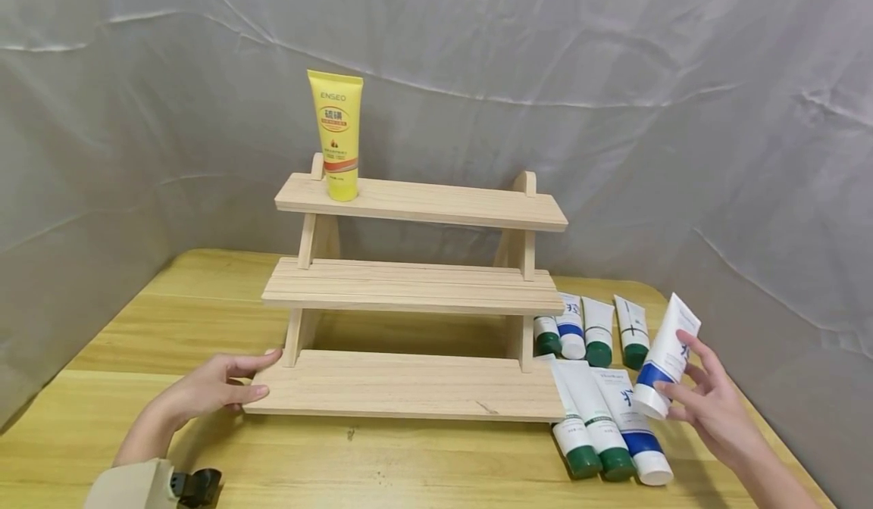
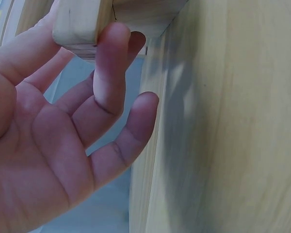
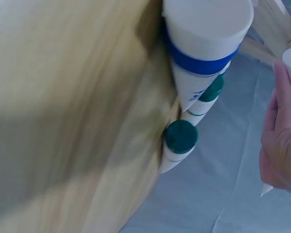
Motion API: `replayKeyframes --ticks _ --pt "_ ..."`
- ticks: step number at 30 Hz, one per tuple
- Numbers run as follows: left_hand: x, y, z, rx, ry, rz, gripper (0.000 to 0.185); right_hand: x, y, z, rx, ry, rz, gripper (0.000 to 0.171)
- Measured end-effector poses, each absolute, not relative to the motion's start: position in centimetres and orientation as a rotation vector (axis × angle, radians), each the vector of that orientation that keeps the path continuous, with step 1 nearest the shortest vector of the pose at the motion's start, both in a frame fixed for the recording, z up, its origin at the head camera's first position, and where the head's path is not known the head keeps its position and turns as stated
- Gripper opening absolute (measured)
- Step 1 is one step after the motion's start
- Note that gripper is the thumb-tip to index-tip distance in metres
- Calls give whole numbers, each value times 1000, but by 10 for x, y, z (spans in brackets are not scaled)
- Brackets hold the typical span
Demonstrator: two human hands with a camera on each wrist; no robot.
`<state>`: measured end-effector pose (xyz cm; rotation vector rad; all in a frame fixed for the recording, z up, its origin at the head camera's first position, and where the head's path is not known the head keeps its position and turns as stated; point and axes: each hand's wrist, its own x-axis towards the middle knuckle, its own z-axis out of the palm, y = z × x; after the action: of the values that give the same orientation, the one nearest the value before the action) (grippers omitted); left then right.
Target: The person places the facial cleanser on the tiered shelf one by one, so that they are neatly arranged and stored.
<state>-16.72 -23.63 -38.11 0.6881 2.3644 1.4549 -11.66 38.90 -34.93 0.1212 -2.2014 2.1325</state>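
The left hand (image 1: 217, 388) lies low on the table (image 1: 136, 327) at the left end of the wooden rack (image 1: 409, 297), forearm running in from the lower left. Its fingers are extended and relaxed; the fingertips (image 2: 114, 41) touch the corner of the rack's bottom shelf (image 1: 402, 384) without curling round it (the left wrist view shows the palm open). A yellow tube (image 1: 336, 134) stands upright on the left part of the top shelf (image 1: 443, 202). Right of the rack, green-capped tubes (image 1: 600, 331) and blue-banded tubes lie in two rows on the table. The right hand (image 1: 709, 399) is raised above the table's right edge, palm turned inward, fingers and thumb pinching a white tube with a blue band (image 1: 664, 357), held tilted, cap end down, just above the lying tubes.
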Motion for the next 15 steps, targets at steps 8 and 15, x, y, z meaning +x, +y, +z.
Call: replayKeyframes --ticks 8,15 --pt "-167 -235 -380 655 2353 1462 59 -125 368 -337 255 -2059 2158 70" --pt "-166 -234 -379 633 2351 1466 59 -133 349 -329 432 -1958 2203 68"
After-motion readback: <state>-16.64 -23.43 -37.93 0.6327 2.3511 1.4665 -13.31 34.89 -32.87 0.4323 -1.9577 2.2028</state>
